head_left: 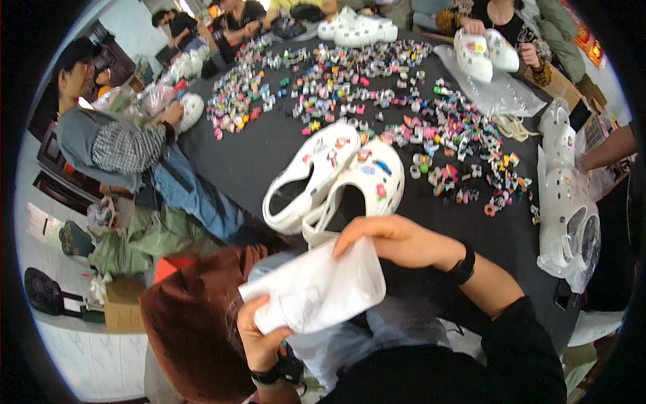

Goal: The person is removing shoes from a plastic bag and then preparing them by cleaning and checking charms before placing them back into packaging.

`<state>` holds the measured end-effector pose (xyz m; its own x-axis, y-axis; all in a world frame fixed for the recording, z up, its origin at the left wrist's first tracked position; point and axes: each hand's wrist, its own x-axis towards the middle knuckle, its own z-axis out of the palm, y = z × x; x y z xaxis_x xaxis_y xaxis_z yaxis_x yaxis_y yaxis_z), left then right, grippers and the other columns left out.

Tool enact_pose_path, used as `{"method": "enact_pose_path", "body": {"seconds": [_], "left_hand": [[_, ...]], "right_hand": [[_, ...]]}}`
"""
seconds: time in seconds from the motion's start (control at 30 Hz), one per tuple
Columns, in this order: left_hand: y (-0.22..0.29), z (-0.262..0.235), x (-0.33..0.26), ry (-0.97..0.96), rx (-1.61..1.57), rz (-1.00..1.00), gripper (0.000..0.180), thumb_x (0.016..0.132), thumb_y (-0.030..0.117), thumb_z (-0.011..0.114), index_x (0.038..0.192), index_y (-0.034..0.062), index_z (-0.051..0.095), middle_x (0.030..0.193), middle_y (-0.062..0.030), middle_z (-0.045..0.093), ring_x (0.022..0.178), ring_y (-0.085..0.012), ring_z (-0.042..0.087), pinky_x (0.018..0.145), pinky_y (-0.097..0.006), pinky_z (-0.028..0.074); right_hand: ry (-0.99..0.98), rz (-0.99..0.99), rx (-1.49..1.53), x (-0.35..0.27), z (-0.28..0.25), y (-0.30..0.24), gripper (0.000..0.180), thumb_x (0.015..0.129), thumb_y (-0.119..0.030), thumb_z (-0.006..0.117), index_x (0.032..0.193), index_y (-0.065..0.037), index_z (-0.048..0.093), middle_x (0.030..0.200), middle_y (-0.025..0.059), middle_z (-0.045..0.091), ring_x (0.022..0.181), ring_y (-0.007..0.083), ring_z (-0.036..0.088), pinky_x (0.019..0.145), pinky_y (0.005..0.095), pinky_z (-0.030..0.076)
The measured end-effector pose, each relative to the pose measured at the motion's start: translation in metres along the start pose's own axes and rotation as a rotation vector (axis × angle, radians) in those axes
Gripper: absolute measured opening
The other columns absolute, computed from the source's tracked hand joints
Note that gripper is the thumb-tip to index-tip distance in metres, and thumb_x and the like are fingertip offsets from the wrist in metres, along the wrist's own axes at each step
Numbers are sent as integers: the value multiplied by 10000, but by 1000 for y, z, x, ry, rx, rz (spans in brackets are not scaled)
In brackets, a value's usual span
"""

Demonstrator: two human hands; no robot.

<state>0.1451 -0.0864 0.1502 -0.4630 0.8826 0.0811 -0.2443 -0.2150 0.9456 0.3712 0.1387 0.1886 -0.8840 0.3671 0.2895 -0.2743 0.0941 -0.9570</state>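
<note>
In front of my body I hold a white, flat plastic bag (336,289), creased and partly folded, between both hands. My left hand (261,331) pinches its lower left corner, thumb on top. My right hand (404,242) grips the upper right edge, fingers partly behind the bag. Just past it on the black table stands a pair of white clogs, a left one (331,145) and a right one (389,176), both dotted with small colourful charms. Their heels point toward me, and the right clog's heel lies close to my right hand.
Colourful shoe charms (464,135) lie scattered over the black table (222,161). Bagged white clogs (568,209) line the right edge. More white clogs (356,30) stand at the far side. A seated person (128,145) at left holds a clog; another person at far right holds two.
</note>
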Motion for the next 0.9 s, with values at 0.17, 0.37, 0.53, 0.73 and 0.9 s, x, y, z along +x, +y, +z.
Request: {"method": "enact_pose_path", "body": {"seconds": [0.17, 0.37, 0.53, 0.73, 0.9], "left_hand": [[9, 2, -3, 4, 86, -51, 649, 652, -29, 765, 1235, 16, 484, 1047, -211, 632, 733, -266, 671, 517, -314, 542], [28, 5, 0, -97, 191, -227, 574, 686, -153, 647, 1236, -32, 537, 1114, -130, 621, 828, -203, 643, 630, -300, 549], [32, 2, 2, -108, 154, -202, 546, 699, -158, 648, 1219, -22, 554, 1113, -132, 637, 838, -186, 644, 622, -293, 548], [29, -3, 6, -248, -43, -212, 509, 724, -79, 677, 1218, -34, 559, 1129, -125, 642, 959, -196, 624, 808, -303, 515], [29, -2, 4, -284, 78, -318, 529, 737, -75, 665, 1251, -50, 539, 1140, -129, 640, 992, -197, 611, 859, -318, 492]], "right_hand": [[-123, -1, -80, -6, 0, -10, 389, 987, -185, 406, 1336, -41, 498, 1338, 119, 535, 1271, 221, 468, 1087, 342, 320], [-39, -235, -859, -15, 8, -31, 440, 892, -149, 545, 1329, -100, 508, 1074, 152, 611, 943, 302, 621, 821, 391, 511], [-118, -141, -931, -18, 7, -54, 463, 902, -179, 578, 1350, -104, 491, 959, 117, 633, 784, 280, 632, 649, 359, 506], [-301, -105, -298, -18, 4, -45, 433, 937, -155, 558, 1366, -145, 500, 941, 164, 668, 726, 245, 642, 647, 333, 499], [-240, -56, -227, -15, -3, -56, 472, 857, 31, 464, 1290, -105, 595, 1019, 120, 687, 714, 200, 616, 648, 304, 484]]}}
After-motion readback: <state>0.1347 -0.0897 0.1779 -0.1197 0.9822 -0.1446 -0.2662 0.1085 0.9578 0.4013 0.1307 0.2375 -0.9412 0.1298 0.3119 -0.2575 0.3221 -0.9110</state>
